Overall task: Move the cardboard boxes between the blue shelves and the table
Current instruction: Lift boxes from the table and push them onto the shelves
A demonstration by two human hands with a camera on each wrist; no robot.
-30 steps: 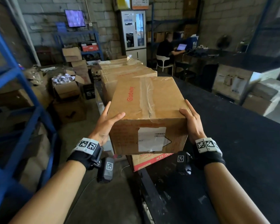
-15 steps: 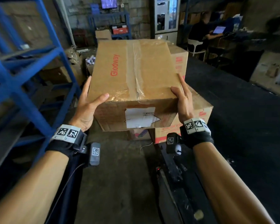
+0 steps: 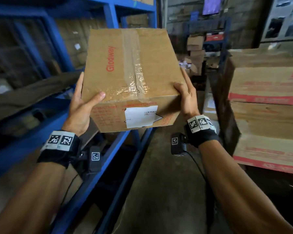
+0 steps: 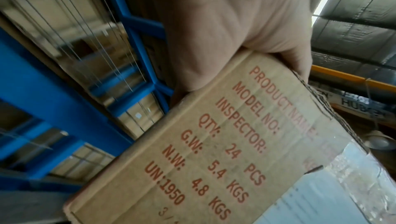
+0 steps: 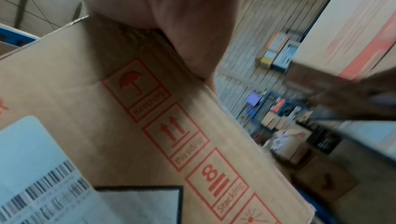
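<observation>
I carry a taped brown cardboard box (image 3: 130,68) printed "Glodway", with a white label on its near face, in the air between both hands. My left hand (image 3: 81,107) grips its left near corner, thumb over the top edge and fingers along the side. On the opposite corner my right hand (image 3: 187,97) holds it the same way. The blue shelves (image 3: 61,44) stand close on the left, just beyond the box. In the left wrist view the palm (image 4: 225,24) lies against the printed side of the box (image 4: 214,151). The right wrist view shows the hand (image 5: 171,16) on the box (image 5: 107,109).
Stacked cardboard boxes with red bands (image 3: 267,85) rise on the right. A strip of bare concrete floor (image 3: 159,191) runs between them and the blue shelf frame (image 3: 108,166). More boxes fill the upper shelves (image 3: 78,36). Far shelving and cartons (image 3: 196,43) stand at the back.
I have turned left from the black table toward the blue shelves, with the box still in both hands. The shelves now fill the left side and the box sits higher in view.
</observation>
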